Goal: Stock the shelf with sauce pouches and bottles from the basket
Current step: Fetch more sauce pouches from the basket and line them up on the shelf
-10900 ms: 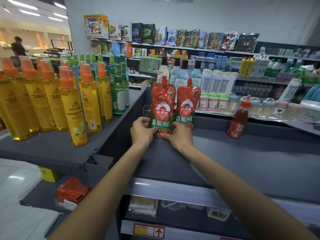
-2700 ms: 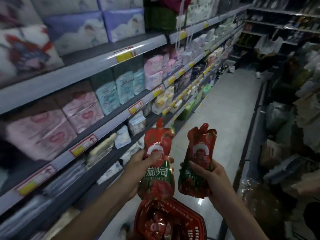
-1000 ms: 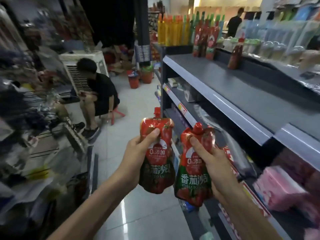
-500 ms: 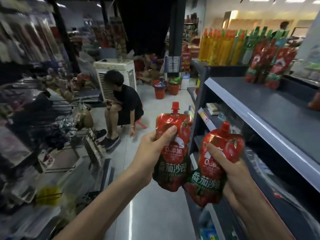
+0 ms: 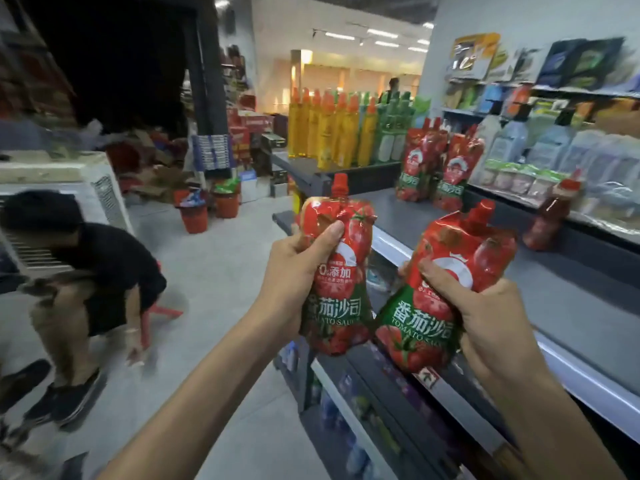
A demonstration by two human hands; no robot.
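Note:
My left hand (image 5: 294, 275) grips a red tomato sauce pouch (image 5: 341, 285) upright, thumb across its front. My right hand (image 5: 485, 327) grips a second red pouch (image 5: 446, 285), tilted to the right. Both pouches hang in the air over the near corner of the grey shelf (image 5: 571, 306). At the far end of that shelf stand several red pouches (image 5: 436, 168) in a group, and a red sauce bottle (image 5: 550, 216) stands to their right. The basket is out of view.
Yellow and green bottles (image 5: 346, 133) fill the shelf end beyond the pouches. White bottles and jars (image 5: 554, 157) line the shelf behind. A person in black (image 5: 86, 271) crouches on the aisle floor at left, by a white cooler (image 5: 52, 181). Red buckets (image 5: 207, 209) stand farther back.
My view has swung right toward the shelf. Both hands with their pouches have come closer to the grey shelf top, and the standing pouches now appear nearer.

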